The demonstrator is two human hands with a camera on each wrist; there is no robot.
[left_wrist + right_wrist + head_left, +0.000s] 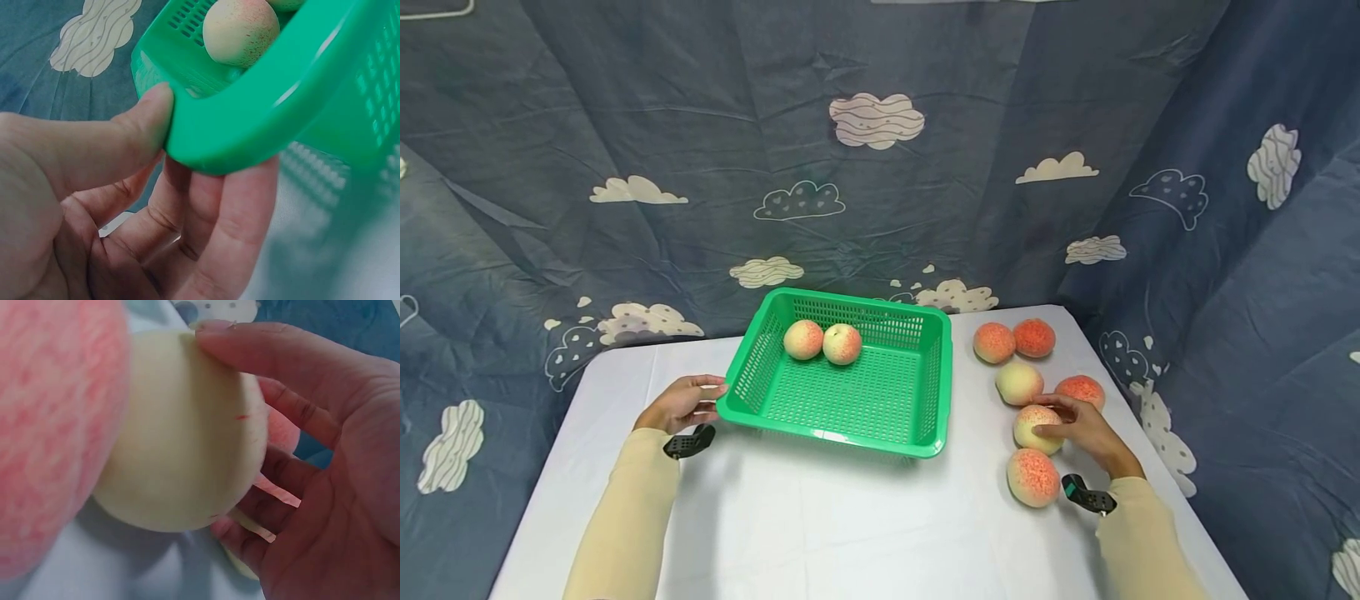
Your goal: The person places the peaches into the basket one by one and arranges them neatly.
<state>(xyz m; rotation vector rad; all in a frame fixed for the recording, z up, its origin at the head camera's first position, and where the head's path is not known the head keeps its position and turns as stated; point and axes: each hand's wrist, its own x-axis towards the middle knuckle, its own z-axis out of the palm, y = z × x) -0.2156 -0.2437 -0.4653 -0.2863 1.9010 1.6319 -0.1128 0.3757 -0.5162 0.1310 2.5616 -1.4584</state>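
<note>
A green plastic basket point(842, 417) with slotted walls stands on the white table, with two peaches point(803, 340) inside near its back left. At its front left corner my left hand point(681, 403) pinches the rim, thumb on top and fingers underneath, as the left wrist view shows on the green rim point(244, 125). Over on the right, my right hand point(1086, 429) has its thumb and fingers around a pale yellow peach point(1036, 427) speckled with red. In the right wrist view this peach point(175, 437) shows its smooth pale side, the thumb touching its top.
Close in front of the gripped peach lies a redder peach point(1033, 478). Behind it are a pale peach point(1019, 382), a red peach point(1081, 388) and two more reddish peaches point(994, 342). A dark cloud-print curtain point(880, 217) borders the white table point(880, 533) at the back and sides.
</note>
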